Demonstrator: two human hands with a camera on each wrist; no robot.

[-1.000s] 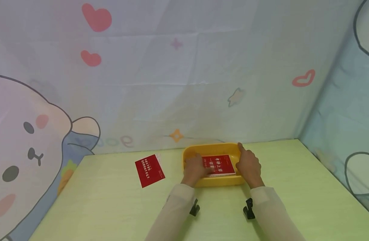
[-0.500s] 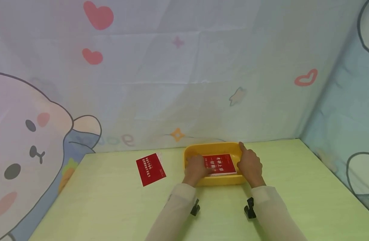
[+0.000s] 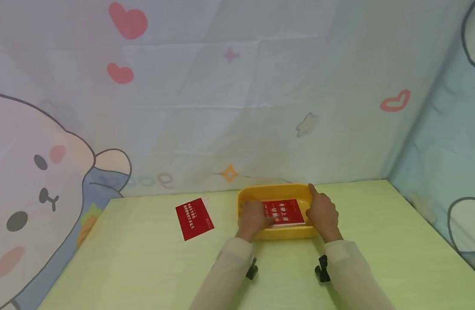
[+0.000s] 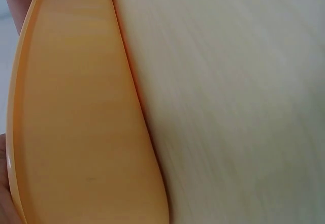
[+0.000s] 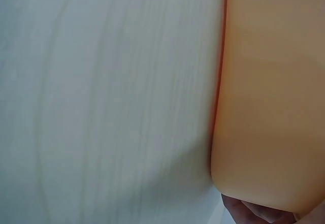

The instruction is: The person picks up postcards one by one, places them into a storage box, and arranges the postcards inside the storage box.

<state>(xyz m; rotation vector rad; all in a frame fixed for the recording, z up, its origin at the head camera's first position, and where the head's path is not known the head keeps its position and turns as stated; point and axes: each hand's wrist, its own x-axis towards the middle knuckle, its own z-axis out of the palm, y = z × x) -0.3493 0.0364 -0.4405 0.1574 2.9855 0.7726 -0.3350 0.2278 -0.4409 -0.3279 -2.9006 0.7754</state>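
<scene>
A yellow plastic tray (image 3: 285, 233) stands on the table in the head view, its side wall filling much of both wrist views. Inside lies a stack of red cards (image 3: 285, 211) printed with white Chinese characters. My left hand (image 3: 252, 220) reaches in at the tray's left end, its thumb over the cards' near left corner and its fingers curled at their left edge, fingertips hidden. My right hand (image 3: 323, 215) grips the tray's right end, thumb inside and forefinger along the outer side at the far corner.
Left of the tray, a single red card (image 3: 194, 218) lies tilted on the pale green table (image 3: 144, 258). A printed cloth backdrop (image 3: 206, 107) rises close behind the tray. Black clips (image 3: 323, 270) sit below both wrists.
The head view has shifted slightly. Both hands, the tray and the cards keep the same places relative to one another.
</scene>
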